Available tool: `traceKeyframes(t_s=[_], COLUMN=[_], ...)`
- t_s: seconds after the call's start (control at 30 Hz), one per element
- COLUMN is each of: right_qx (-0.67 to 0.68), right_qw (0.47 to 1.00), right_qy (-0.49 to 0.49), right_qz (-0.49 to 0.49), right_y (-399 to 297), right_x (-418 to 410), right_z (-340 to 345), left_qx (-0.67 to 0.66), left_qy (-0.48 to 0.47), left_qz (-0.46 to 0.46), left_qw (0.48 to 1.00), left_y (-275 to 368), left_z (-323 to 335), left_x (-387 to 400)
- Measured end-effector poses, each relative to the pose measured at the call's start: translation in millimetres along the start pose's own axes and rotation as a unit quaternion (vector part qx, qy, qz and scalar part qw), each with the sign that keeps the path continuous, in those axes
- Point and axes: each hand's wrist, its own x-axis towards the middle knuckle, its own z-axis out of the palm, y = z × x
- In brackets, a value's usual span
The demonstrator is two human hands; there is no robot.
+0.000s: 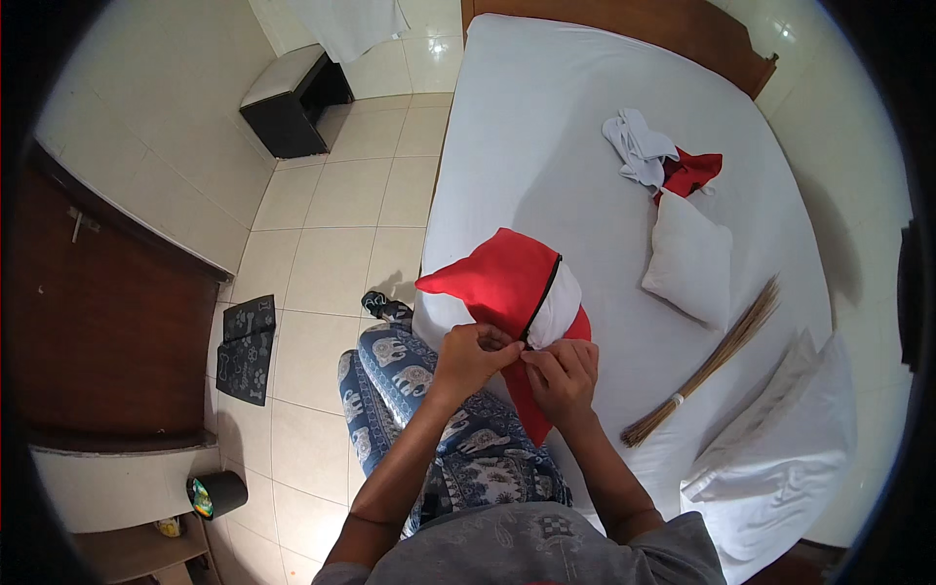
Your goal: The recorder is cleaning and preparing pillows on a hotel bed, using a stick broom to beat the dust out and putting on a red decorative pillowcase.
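Note:
A red cushion cover (pixel 504 274) with a black zipper (pixel 545 292) lies over the bed's edge in front of me. Through the zipper's opening shows a white inner cushion (pixel 561 303). My left hand (pixel 475 358) pinches the cover at the lower end of the zipper. Close against it, my right hand (pixel 564 373) grips the same end from the other side, fingers curled. The fingertips almost meet and hide the zipper pull. Below my right hand hangs a red corner of the cover (pixel 528 402).
On the white bed sheet (pixel 563 95) lie a white cushion (pixel 689 259), crumpled white cloth (pixel 640 146), red cloth (pixel 691 172) and a stick broom (pixel 706 365). White pillows (pixel 782 424) rest at right. A black bin (pixel 223 493) and a dark mat (pixel 247 349) are on the tiled floor.

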Motion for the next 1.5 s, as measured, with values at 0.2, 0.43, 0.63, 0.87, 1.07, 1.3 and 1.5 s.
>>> traceKeyframes(t_s=[0.2, 0.43, 0.63, 0.87, 1.07, 1.3, 1.5], right_qx=[0.108, 0.083, 0.050, 0.170, 0.410, 0.244, 0.240], right_qw=[0.993, 0.982, 0.950, 0.880, 0.835, 0.899, 0.904], right_qy=[-0.055, -0.114, -0.296, -0.440, -0.273, -0.293, -0.273], right_qz=[0.004, 0.123, 0.082, 0.048, 0.246, 0.217, 0.225], right_y=[2.9, 8.1, 8.1, 45.7, 29.1, -1.5, -4.6], right_x=[11.9, 18.7, 26.9, 45.2, 26.9, 37.5, 30.8], right_z=[-5.7, -25.0, -33.8, -7.1, -8.8, -16.2, -4.4], left_qx=[-0.117, -0.319, -0.297, -0.271, -0.263, -0.234, -0.148], left_qy=[-0.023, -0.031, -0.069, -0.086, -0.116, -0.164, -0.126], left_qz=[-0.033, -0.057, -0.040, -0.075, -0.095, -0.070, 0.015], left_qw=[0.992, 0.946, 0.951, 0.956, 0.953, 0.956, 0.981], left_y=[-14.2, -20.7, -17.5, -13.6, -16.8, -29.5, -28.5], left_z=[0.4, 8.0, 8.4, -4.4, -16.5, -24.2, -30.6], left_x=[-1.1, -6.7, -14.1, -14.0, -15.7, -9.6, -11.7])
